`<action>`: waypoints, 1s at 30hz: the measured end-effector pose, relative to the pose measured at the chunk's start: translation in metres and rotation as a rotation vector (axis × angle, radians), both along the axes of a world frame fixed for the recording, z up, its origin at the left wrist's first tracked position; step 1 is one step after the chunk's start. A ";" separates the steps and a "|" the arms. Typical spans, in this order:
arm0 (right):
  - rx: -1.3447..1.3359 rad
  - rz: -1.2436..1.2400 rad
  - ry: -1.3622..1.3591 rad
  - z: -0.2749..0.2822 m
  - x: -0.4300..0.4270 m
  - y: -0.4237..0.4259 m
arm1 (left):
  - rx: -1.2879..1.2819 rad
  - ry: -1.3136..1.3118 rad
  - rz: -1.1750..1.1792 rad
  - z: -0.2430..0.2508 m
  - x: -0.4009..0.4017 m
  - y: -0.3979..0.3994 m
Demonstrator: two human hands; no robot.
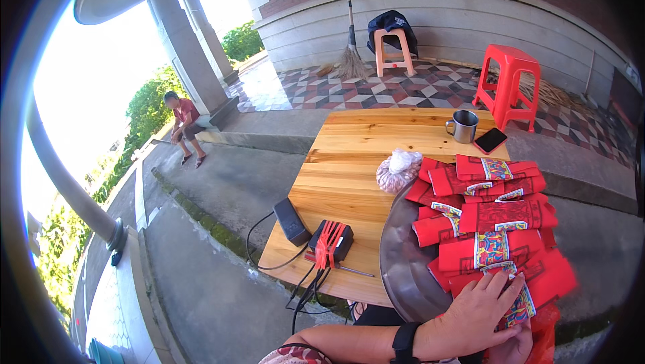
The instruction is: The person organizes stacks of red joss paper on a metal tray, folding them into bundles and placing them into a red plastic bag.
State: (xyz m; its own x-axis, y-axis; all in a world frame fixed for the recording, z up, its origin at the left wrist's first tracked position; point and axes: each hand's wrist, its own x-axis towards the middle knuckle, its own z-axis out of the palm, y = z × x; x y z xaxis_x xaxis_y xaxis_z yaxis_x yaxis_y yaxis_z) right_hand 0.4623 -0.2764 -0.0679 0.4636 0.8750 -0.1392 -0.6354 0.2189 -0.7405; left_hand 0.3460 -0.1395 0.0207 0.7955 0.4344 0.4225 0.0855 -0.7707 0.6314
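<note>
Folded red paper bundles (504, 215) with colourful printed bands are piled in a round metal basin (403, 263) at the right. My left hand (473, 308), with a black band at its wrist, lies over the lowest bundle (549, 278), its fingers on the printed band. Below it, my right hand (514, 346) is partly hidden and holds the underside of that same bundle near the band. Red plastic (544, 334) shows beside my right hand. A knotted clear plastic bag (398, 171) of small pinkish pieces stands against the basin's rim.
The wooden table (332, 162) bears a steel mug (462, 126), a phone (490, 140), black power adapters (291, 222) with cables, and a screwdriver (355, 270). Behind it stands a red plastic stool (509, 79). A person (186, 119) sits on a step at the left.
</note>
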 end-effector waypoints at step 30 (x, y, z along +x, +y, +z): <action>-0.020 -0.385 0.115 0.010 0.009 0.007 | 0.195 0.485 0.009 -0.044 -0.037 0.057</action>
